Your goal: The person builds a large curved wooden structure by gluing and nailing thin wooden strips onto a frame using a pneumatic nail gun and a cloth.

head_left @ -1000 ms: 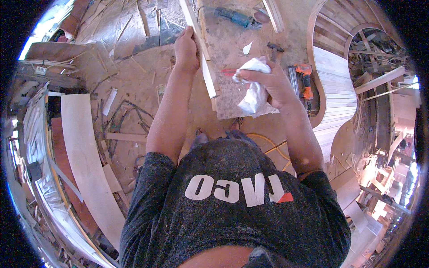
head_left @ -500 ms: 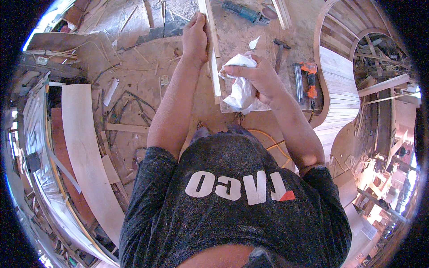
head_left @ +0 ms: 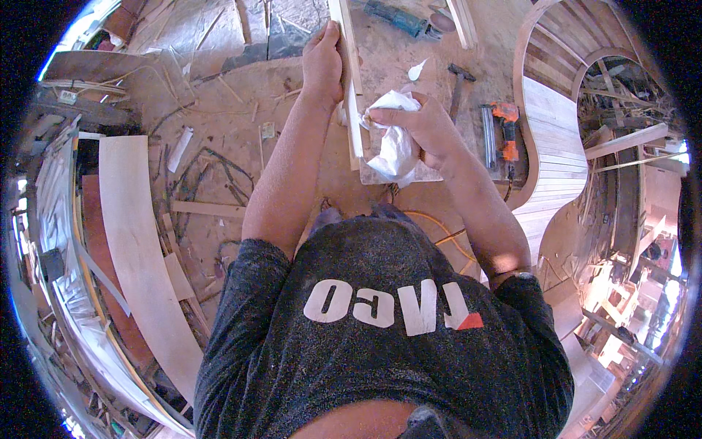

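Note:
A long, pale wooden strip (head_left: 345,44) stands out along the left edge of the workbench (head_left: 409,80), its near end close to me. My left hand (head_left: 322,64) is closed around the strip from its left side, farther up its length. In my right hand (head_left: 431,126) is a crumpled white plastic bag (head_left: 395,151), squeezed between thumb and fingers just right of the strip's near end. Whether the bag touches the strip I cannot tell. A small white smear (head_left: 417,69) lies on the bench beyond the bag.
On the bench are a hammer (head_left: 458,91), an orange nail gun (head_left: 506,130) and a blue-green power tool (head_left: 398,18). To the right rises a curved slatted wooden piece (head_left: 552,139). Wood offcuts litter the floor, and a long pale board (head_left: 135,212) leans at left.
My left hand and the wooden strip have shifted very slightly to the right. The right hand keeps its grip on the bag in almost the same place.

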`<state>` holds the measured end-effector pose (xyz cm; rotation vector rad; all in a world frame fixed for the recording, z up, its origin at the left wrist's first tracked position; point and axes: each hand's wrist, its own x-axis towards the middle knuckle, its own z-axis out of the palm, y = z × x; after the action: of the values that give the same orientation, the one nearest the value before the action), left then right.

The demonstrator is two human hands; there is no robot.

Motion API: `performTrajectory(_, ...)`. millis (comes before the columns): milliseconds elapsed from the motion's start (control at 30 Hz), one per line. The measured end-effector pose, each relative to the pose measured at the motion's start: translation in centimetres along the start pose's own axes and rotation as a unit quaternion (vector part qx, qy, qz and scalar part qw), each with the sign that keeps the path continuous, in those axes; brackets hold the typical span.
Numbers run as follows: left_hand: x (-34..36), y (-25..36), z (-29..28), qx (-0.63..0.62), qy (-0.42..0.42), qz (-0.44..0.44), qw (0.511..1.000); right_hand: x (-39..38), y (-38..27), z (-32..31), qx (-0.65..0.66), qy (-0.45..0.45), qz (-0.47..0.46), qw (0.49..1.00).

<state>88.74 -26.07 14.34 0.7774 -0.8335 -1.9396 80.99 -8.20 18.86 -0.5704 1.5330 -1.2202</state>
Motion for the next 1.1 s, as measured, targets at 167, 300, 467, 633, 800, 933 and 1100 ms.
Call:
performTrajectory(167,1.1,-0.4,-1.1,-0.001,-0.016,0.010,1.000,-0.7,0.0,-0.7,-0.132,-0.072,0.023,0.988)
performTrajectory(300,1.1,-0.1,-1.0,-0.004,-0.041,0.019,0.999,-2.2,-0.9,-2.6,-0.051,-0.080,0.099,0.991)
performTrajectory(467,0.2,0.5,-0.9,0.054,-0.032,-0.007,0.998,-1.7,-3.9,-4.1,-0.032,-0.063,0.038,0.997)
performTrajectory(633,-1.3,0.4,-0.5,0.069,-0.067,-0.049,0.994,1.7,-6.1,-2.9,0.023,-0.007,-0.017,1.000)
performTrajectory(800,-1.9,0.1,0.2,0.025,-0.101,-0.045,0.994,4.5,-4.3,-1.7,0.030,-0.007,-0.090,0.995)
performTrajectory(933,-2.4,0.6,0.5,0.012,-0.098,-0.024,0.995,3.9,-4.4,-1.0,-0.008,0.044,-0.050,0.998)
performTrajectory(1100,-2.5,0.7,0.9,0.023,-0.098,-0.025,0.995,3.6,-4.2,-0.9,0.024,0.018,-0.050,0.998)
